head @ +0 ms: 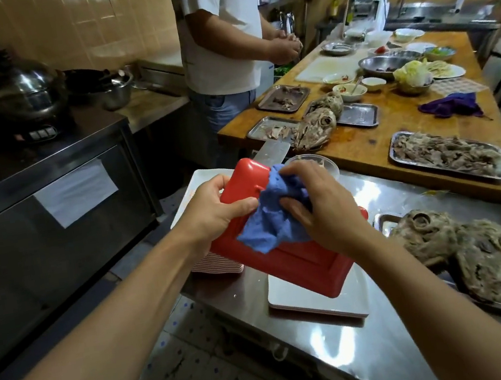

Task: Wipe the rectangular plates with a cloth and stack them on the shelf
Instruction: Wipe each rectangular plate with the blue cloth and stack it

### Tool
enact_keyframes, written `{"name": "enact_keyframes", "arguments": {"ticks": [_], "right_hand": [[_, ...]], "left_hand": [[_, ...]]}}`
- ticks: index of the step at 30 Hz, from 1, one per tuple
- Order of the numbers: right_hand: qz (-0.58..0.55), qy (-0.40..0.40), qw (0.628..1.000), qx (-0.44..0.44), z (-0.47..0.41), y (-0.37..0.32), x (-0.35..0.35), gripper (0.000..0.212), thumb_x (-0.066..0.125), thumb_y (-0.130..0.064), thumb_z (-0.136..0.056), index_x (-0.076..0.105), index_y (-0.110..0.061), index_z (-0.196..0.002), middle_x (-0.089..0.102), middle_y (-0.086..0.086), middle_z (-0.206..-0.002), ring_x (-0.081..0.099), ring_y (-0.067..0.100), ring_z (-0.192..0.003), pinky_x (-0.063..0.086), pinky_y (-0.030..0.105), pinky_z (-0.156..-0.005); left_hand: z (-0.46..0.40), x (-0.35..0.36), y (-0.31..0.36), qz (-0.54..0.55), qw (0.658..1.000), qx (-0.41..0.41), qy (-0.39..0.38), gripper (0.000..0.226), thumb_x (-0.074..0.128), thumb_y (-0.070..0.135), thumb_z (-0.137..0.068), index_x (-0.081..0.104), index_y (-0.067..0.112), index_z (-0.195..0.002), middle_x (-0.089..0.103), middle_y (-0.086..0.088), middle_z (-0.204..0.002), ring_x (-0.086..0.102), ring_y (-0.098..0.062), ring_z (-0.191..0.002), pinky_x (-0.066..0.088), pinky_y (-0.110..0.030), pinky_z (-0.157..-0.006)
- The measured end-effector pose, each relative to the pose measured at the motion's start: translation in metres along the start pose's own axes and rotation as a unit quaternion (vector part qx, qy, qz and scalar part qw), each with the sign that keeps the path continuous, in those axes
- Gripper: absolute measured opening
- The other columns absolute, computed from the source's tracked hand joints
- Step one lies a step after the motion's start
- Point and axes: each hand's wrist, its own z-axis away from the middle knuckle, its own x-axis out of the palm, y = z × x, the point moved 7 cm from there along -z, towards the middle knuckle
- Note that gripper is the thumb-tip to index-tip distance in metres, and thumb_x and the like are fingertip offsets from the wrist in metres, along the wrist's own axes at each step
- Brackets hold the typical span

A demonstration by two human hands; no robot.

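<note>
the left hand (pixel 213 210) is gripping the upper left edge of a red rectangular plate (pixel 298 260), holding it tilted, underside up, above the steel tabletop (pixel 380 349). the right hand (pixel 320 208) is clutching a bunched blue cloth (pixel 274 218) and pressing it on the plate. a stack of white plates (pixel 321 304) is lying under it near the tabletop's left edge.
</note>
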Motion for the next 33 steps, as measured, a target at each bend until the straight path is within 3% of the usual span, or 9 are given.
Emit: {"name": "enact_keyframes", "arguments": {"ticks": [5, 7, 9, 14, 19, 22, 26, 33], "right_hand": [[0.088, 0.014, 0.995, -0.044, 0.006, -0.009, 0.009, 0.037, 0.042, -0.035, -0.093, 0.053, -0.014, -0.122, 0.052, 0.008, -0.126, 0.051, 0.026, -0.106, 0.046, 0.034, -0.073], [0.12, 0.01, 0.992, -0.036, 0.013, 0.004, 0.006, 0.039, 0.041, -0.037, -0.092, 0.054, -0.014, -0.121, 0.054, 0.009, -0.125, 0.052, 0.027, -0.104, 0.044, 0.036, -0.078], [0.124, 0.009, 0.992, -0.004, 0.022, 0.025, 0.001, 0.04, 0.043, -0.036, -0.091, 0.054, -0.013, -0.122, 0.053, 0.009, -0.127, 0.05, 0.028, -0.108, 0.039, 0.036, -0.088], [0.026, 0.029, 0.997, 0.071, 0.033, 0.05, -0.006, 0.051, 0.04, -0.031, -0.09, 0.044, -0.01, -0.136, 0.034, 0.008, -0.147, 0.03, 0.024, -0.133, 0.022, 0.029, -0.11], [0.022, 0.058, 0.998, 0.024, 0.055, 0.049, -0.003, 0.051, 0.039, -0.022, -0.096, 0.031, -0.008, -0.144, 0.014, -0.002, -0.153, 0.015, 0.017, -0.143, 0.015, 0.035, -0.118], [0.03, 0.077, 0.996, 0.019, 0.07, 0.055, -0.003, 0.049, 0.036, -0.026, -0.098, 0.031, -0.01, -0.144, 0.016, -0.002, -0.153, 0.013, 0.018, -0.144, 0.015, 0.038, -0.118], [0.096, 0.09, 0.991, 0.005, 0.078, 0.047, 0.007, 0.049, 0.037, -0.024, -0.095, 0.037, -0.008, -0.141, 0.024, 0.005, -0.152, 0.014, 0.028, -0.143, 0.015, 0.043, -0.117], [0.122, 0.059, 0.989, -0.056, 0.076, -0.011, 0.057, 0.051, 0.037, -0.033, -0.096, 0.036, -0.01, -0.142, 0.033, 0.011, -0.15, 0.016, 0.03, -0.142, 0.014, 0.044, -0.116]], "left_hand": [[0.003, -0.001, -0.007, 0.014, 1.0, -0.01, 0.023, 0.024, 0.068, 0.004, -0.082, 0.058, 0.008, -0.103, 0.067, -0.013, -0.094, 0.065, -0.025, -0.085, 0.053, -0.033, -0.08], [0.004, -0.006, -0.015, 0.06, 0.997, -0.027, 0.04, 0.016, 0.067, 0.002, -0.081, 0.058, 0.013, -0.09, 0.066, -0.007, -0.083, 0.063, -0.017, -0.071, 0.054, -0.024, -0.066], [0.004, -0.01, -0.026, 0.109, 0.991, -0.056, 0.056, 0.016, 0.067, 0.004, -0.081, 0.058, 0.016, -0.085, 0.066, -0.005, -0.08, 0.063, -0.016, -0.067, 0.055, -0.024, -0.06], [0.001, -0.006, -0.045, 0.181, 0.974, -0.105, 0.091, 0.014, 0.068, 0.007, -0.081, 0.059, 0.013, -0.09, 0.067, -0.009, -0.085, 0.063, -0.023, -0.073, 0.055, -0.035, -0.069], [-0.008, 0.001, -0.051, 0.249, 0.95, -0.138, 0.129, 0.013, 0.068, 0.011, -0.082, 0.06, 0.015, -0.091, 0.067, -0.01, -0.087, 0.064, -0.025, -0.075, 0.053, -0.04, -0.071], [-0.008, 0.012, -0.055, 0.257, 0.946, -0.165, 0.109, 0.026, 0.069, 0.017, -0.082, 0.062, 0.016, -0.107, 0.068, -0.012, -0.096, 0.065, -0.03, -0.084, 0.052, -0.048, -0.079], [-0.003, 0.03, -0.059, 0.286, 0.935, -0.188, 0.094, 0.034, 0.069, 0.023, -0.083, 0.06, 0.015, -0.115, 0.069, -0.014, -0.099, 0.066, -0.033, -0.086, 0.052, -0.05, -0.075], [0.004, 0.043, -0.069, 0.349, 0.913, -0.191, 0.094, 0.027, 0.064, 0.025, -0.087, 0.062, 0.009, -0.108, 0.071, -0.02, -0.095, 0.07, -0.033, -0.082, 0.056, -0.047, -0.076]]}}
